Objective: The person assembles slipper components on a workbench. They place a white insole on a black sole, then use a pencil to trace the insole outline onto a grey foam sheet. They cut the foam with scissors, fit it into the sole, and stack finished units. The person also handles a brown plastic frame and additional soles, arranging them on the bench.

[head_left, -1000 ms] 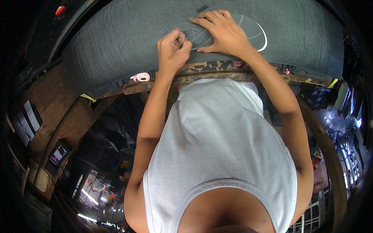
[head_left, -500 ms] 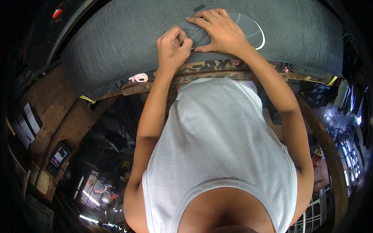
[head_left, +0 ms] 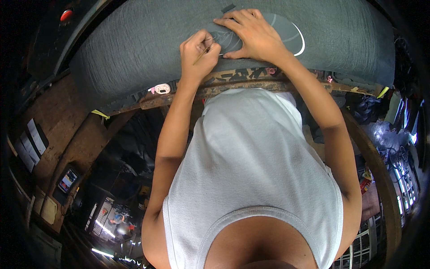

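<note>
A broad sheet of dark grey cloth (head_left: 134,49) lies stretched across a worn wooden frame (head_left: 251,83) in front of me. My left hand (head_left: 199,54) is closed around a thin yellowish stick-like tool (head_left: 202,53), its tip on the cloth beside pale drawn lines. My right hand (head_left: 251,33) lies flat with fingers spread on the cloth, covering part of a white curved outline (head_left: 299,38). A small dark rectangular piece (head_left: 227,8) sits on the cloth just beyond my right fingertips.
A small pink and white object (head_left: 161,88) rests on the frame's near edge at the left. Yellow tags (head_left: 101,113) stick out at the frame's corners. A red round thing (head_left: 66,15) lies far left beyond the cloth. Cluttered shelves and a small screen (head_left: 68,179) show below.
My left hand has shifted slightly right and toward my right hand, keeping the tool on the cloth. My right hand stays pressed flat in the same place.
</note>
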A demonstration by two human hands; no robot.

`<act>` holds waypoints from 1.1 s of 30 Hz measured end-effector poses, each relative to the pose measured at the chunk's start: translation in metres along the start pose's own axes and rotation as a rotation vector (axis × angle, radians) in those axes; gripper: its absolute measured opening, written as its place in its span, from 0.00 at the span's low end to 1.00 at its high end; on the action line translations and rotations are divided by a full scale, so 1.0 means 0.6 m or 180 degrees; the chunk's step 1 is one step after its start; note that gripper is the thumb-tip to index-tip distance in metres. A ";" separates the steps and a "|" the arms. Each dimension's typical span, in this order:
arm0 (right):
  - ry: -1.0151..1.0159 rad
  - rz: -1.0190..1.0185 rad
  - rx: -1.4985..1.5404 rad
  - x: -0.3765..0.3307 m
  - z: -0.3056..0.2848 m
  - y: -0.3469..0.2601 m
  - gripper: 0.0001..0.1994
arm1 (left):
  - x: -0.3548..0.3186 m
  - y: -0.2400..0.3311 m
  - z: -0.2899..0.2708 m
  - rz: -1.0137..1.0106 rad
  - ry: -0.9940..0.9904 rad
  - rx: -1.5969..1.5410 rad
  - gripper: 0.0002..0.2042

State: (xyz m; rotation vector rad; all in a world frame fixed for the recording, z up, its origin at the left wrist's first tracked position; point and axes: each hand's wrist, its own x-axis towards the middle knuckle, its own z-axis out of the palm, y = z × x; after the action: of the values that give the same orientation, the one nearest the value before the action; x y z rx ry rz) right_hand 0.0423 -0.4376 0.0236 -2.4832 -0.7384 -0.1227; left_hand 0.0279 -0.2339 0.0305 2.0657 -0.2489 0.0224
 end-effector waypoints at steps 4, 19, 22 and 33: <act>-0.0015 -0.0002 -0.0027 0.000 0.000 0.001 0.45 | 0.000 -0.005 -0.007 -0.0308 0.0014 -0.0315 0.08; -0.0070 0.0033 -0.0013 0.000 0.000 0.002 0.44 | 0.019 0.012 0.018 0.0228 0.0120 0.0079 0.09; -0.0036 0.0019 0.0080 -0.001 0.001 0.003 0.44 | 0.019 0.013 0.016 0.0238 0.0072 0.0096 0.09; -0.0075 0.0046 0.0001 0.000 0.000 0.001 0.45 | 0.017 0.009 0.010 -0.0082 -0.0072 -0.0126 0.07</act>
State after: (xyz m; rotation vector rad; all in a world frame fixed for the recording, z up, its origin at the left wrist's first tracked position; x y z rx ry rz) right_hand 0.0424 -0.4381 0.0236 -2.4930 -0.7299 -0.0882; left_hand 0.0362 -0.2433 0.0332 2.0305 -0.2350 -0.0214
